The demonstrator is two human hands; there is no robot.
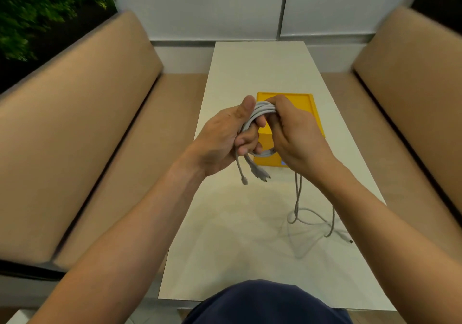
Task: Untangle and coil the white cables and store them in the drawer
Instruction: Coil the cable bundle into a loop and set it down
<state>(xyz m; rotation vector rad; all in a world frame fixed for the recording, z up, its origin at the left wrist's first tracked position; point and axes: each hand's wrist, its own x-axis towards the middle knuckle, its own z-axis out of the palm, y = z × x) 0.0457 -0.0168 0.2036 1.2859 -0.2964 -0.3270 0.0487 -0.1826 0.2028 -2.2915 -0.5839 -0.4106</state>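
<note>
Between two tan benches, over the white surface [250, 73], both hands grip the white cables [262, 109]: left hand [225, 133] keeps the coil, right hand [295, 133] winds; loose ends trail beside the yellow drawer [310, 108].

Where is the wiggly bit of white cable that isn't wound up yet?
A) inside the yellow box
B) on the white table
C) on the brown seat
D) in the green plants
B: the loose cable hangs down from the right hand and lies in loops on the white table, with its plug resting there too.
</note>
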